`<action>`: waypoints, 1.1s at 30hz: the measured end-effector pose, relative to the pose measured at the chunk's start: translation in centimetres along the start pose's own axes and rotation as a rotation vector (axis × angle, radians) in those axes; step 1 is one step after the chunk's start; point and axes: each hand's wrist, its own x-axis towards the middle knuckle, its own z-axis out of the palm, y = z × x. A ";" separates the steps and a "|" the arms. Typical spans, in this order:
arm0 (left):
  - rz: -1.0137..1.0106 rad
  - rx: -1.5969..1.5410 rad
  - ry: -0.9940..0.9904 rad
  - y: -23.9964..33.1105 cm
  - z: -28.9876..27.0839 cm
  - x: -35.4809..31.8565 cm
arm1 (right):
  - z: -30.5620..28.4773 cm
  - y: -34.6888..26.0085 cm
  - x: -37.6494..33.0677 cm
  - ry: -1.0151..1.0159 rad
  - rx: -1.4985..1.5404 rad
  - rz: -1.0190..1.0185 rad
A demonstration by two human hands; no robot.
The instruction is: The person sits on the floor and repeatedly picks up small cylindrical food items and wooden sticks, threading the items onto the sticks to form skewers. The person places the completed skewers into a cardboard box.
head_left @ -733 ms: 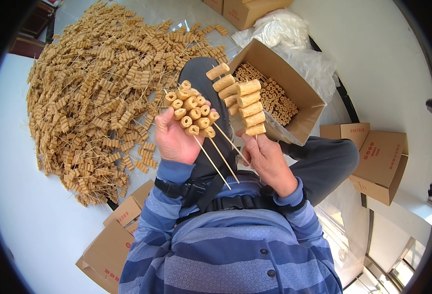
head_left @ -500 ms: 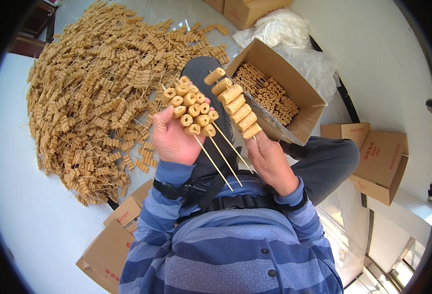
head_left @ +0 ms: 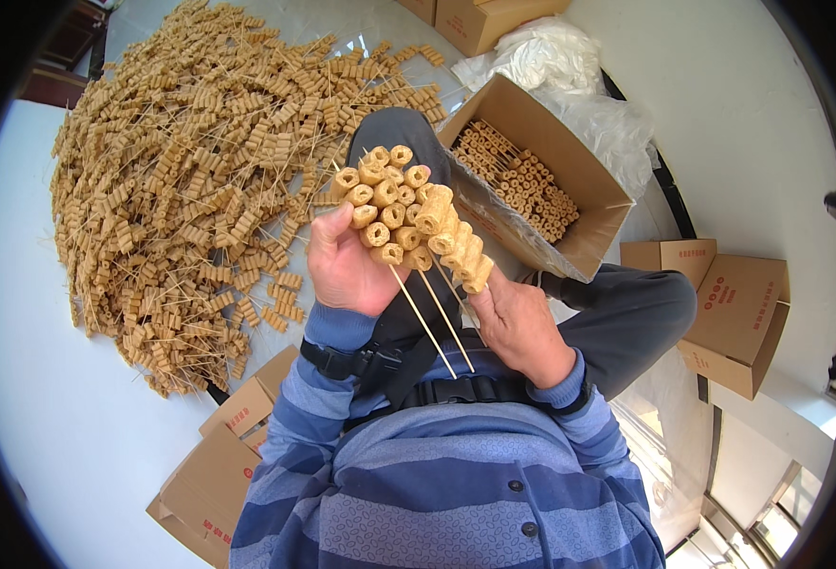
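My left hand [head_left: 359, 267] is closed around a bunch of skewers [head_left: 385, 211] threaded with short, hollow, golden-brown rolls. Bare stick ends poke out of the bunch toward my waist. In my right hand [head_left: 524, 327] another skewer of rolls [head_left: 454, 239] is gripped near its lower end. It slants up to the left, and its upper rolls lie against or over the right side of the bunch; whether they touch is hard to tell.
A large heap of similar skewers [head_left: 181, 180] spreads over the floor at left. Beyond my right knee stands a lined cardboard box [head_left: 584, 180] holding packed skewers [head_left: 517, 180]. More cardboard boxes [head_left: 735, 303] sit at right, others [head_left: 214, 484] at lower left. Clear plastic [head_left: 617, 137] lies beside the box.
My right hand has tilted its skewer leftward, bringing its rolls up to the bunch. My left hand has turned the bunch slightly and shifted a little to the right.
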 end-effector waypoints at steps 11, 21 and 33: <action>-0.010 -0.048 -0.034 -0.1 -1.9 0.6 | -1.5 0.7 0.8 -0.056 0.526 0.241; -0.049 -0.020 -0.085 -1.6 -0.2 0.8 | -5.3 1.4 2.7 -0.498 0.956 0.283; -0.052 -0.113 0.071 -2.8 -0.4 0.5 | -3.8 1.3 2.7 -0.484 0.667 0.208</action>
